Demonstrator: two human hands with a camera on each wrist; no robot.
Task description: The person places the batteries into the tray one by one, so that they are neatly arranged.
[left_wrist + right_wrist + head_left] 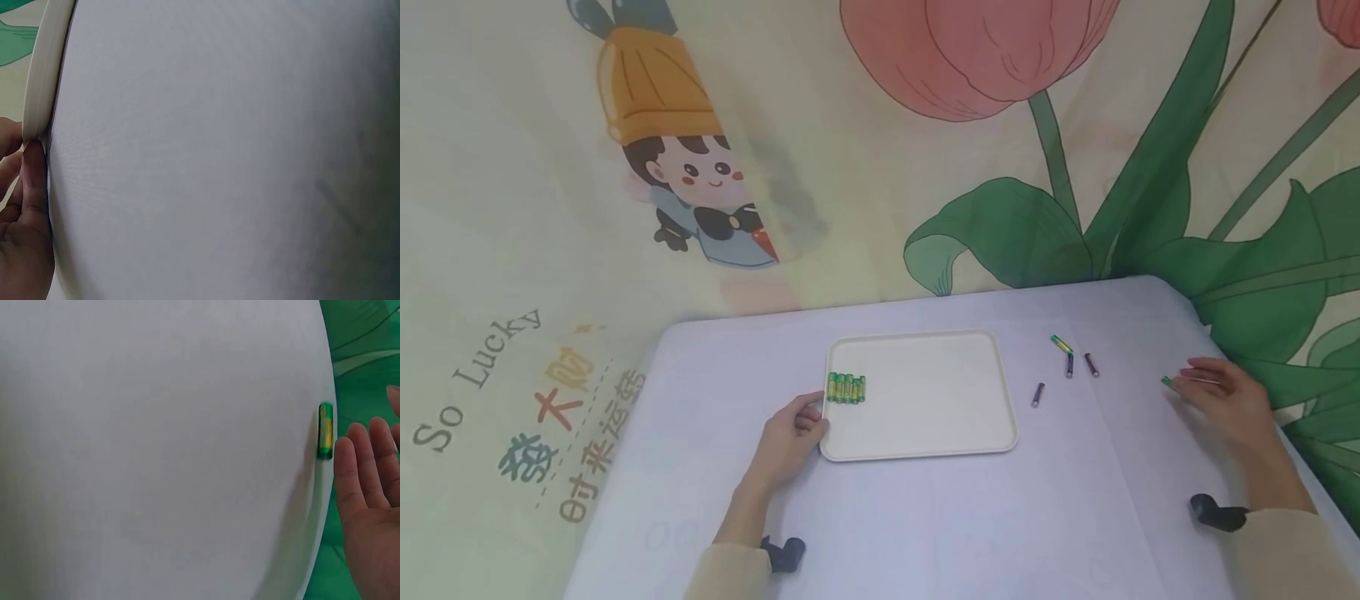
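Note:
A white tray lies on the pale table, with a row of several green batteries at its left end. My left hand grips the tray's near left rim; in the left wrist view its fingers press against the tray's edge. At the right, my right hand rests flat with straight fingers. Its fingertips are just beside a loose green battery, which also shows in the head view as the green battery. I cannot see it being held.
More loose batteries lie right of the tray: a green one and three dark ones. The table's right edge runs close to the right hand. A printed cloth hangs behind the table.

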